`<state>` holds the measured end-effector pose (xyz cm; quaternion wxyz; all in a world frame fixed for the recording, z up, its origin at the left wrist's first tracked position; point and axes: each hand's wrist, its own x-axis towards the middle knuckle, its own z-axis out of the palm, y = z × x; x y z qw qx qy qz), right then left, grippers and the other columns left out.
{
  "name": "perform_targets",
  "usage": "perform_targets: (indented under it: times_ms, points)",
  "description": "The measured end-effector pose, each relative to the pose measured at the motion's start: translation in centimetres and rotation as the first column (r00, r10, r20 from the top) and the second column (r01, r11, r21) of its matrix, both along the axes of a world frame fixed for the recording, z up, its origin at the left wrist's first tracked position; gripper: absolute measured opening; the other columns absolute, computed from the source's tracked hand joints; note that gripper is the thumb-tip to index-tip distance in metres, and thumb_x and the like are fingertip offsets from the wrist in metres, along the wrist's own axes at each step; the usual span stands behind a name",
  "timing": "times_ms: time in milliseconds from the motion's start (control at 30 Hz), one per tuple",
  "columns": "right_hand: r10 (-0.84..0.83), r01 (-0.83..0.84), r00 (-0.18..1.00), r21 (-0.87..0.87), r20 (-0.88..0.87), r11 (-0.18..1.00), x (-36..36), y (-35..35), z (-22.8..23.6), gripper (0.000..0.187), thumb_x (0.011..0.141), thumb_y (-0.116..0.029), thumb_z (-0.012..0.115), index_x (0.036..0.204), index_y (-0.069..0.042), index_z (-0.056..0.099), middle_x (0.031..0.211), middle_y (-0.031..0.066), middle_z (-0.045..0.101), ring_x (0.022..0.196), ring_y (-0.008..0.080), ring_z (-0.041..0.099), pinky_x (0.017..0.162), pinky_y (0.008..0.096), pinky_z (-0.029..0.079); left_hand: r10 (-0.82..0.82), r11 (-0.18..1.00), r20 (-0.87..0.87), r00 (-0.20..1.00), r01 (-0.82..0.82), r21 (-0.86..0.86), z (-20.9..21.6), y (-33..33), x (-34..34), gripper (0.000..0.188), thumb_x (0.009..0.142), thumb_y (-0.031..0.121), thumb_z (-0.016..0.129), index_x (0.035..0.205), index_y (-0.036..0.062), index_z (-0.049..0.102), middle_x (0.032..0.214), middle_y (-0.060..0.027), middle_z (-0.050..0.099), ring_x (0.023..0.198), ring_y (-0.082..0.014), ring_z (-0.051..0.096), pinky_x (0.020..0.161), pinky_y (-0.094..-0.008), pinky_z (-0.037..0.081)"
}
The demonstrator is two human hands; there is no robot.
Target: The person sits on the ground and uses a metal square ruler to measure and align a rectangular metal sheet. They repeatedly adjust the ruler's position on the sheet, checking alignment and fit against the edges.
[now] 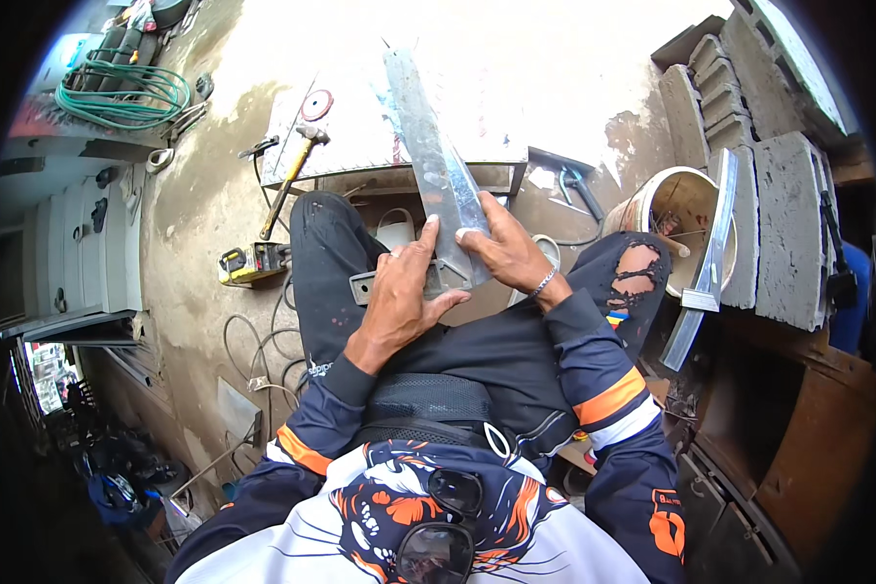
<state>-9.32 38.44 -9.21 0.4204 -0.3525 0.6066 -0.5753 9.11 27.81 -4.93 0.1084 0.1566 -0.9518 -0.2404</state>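
Note:
A long bent strip of galvanised sheet metal (pixel 417 122) slopes from my lap up onto a low metal-topped bench (pixel 346 146). My left hand (pixel 391 297) lies over its near left edge, fingers along the metal and thumb across the near end. My right hand (pixel 512 255) grips the right edge, thumb on the upper face and the other fingers partly hidden. Beside my left hand a small flat metal piece with a hole (pixel 361 289) sticks out. Whether it joins the strip is hidden under the hand.
A hammer (pixel 297 175) and a reddish disc (pixel 315 105) are at the bench's left. Pliers (pixel 586 193) lie right of it, near a bucket (pixel 642 209) with a bent metal channel (pixel 715 234) across it. Grey blocks (pixel 788 229) stand far right; cables (pixel 253 341) loop on the left floor.

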Motion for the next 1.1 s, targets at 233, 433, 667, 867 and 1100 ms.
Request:
perform_targets:
  times_ms: [233,433,667,867,1100]
  points:
    - [-0.021,0.021,0.999,-0.006,-0.028,1.0,-0.1,-0.1,-0.9,0.053,0.094,-0.02,0.063,0.137,0.006,0.047,0.116,0.0294,0.066,0.105,0.0348,0.067,0.094,0.0429,0.051,-0.042,0.999,-0.016,0.999,0.042,0.009,-0.5,-0.2,0.0,0.108,0.073,0.033,0.092,0.159,-0.0034,0.037,0.119,-0.0174,0.065,0.1,-0.0317,0.06,0.087,-0.042,0.041]
    - [-0.008,0.008,1.0,0.003,0.009,1.0,0.0,0.0,-0.3,0.044,0.097,-0.014,0.063,0.135,0.005,0.051,0.117,0.0131,0.062,0.108,0.0178,0.059,0.097,0.034,0.049,-0.051,0.999,-0.007,0.999,0.051,0.01,-0.4,-0.1,0.1,0.108,0.074,0.032,0.091,0.16,-0.0032,0.036,0.122,-0.0171,0.065,0.1,-0.0315,0.058,0.087,-0.0422,0.04]
    - [-0.028,0.028,0.998,0.006,0.052,1.0,0.1,0.2,0.8,0.046,0.097,-0.017,0.064,0.135,0.005,0.051,0.117,0.0141,0.062,0.107,0.0193,0.06,0.096,0.0347,0.05,-0.068,0.997,0.016,0.998,0.067,0.029,-0.2,-0.4,-0.1,0.108,0.075,0.032,0.09,0.161,-0.0027,0.034,0.121,-0.0153,0.064,0.101,-0.0316,0.056,0.088,-0.0432,0.04]
    - [-0.039,0.039,0.999,0.009,0.022,0.999,0.1,0.2,1.2,0.046,0.097,-0.019,0.064,0.134,0.005,0.051,0.117,0.0148,0.061,0.107,0.0196,0.06,0.095,0.0351,0.05,-0.083,0.996,0.027,0.996,0.082,0.024,0.2,-0.6,-0.1,0.109,0.075,0.03,0.09,0.162,-0.0025,0.032,0.118,-0.0119,0.064,0.101,-0.0307,0.057,0.089,-0.0437,0.041]
    - [-0.053,0.053,0.998,0.003,0.025,0.999,0.3,0.4,0.9,0.046,0.097,-0.02,0.064,0.135,0.005,0.051,0.116,0.0149,0.061,0.106,0.0196,0.06,0.095,0.0349,0.05,-0.078,0.997,0.051,0.996,0.079,-0.016,0.5,-0.2,-0.2,0.11,0.076,0.029,0.089,0.164,-0.0007,0.03,0.117,-0.0113,0.064,0.1,-0.0304,0.056,0.088,-0.043,0.041]
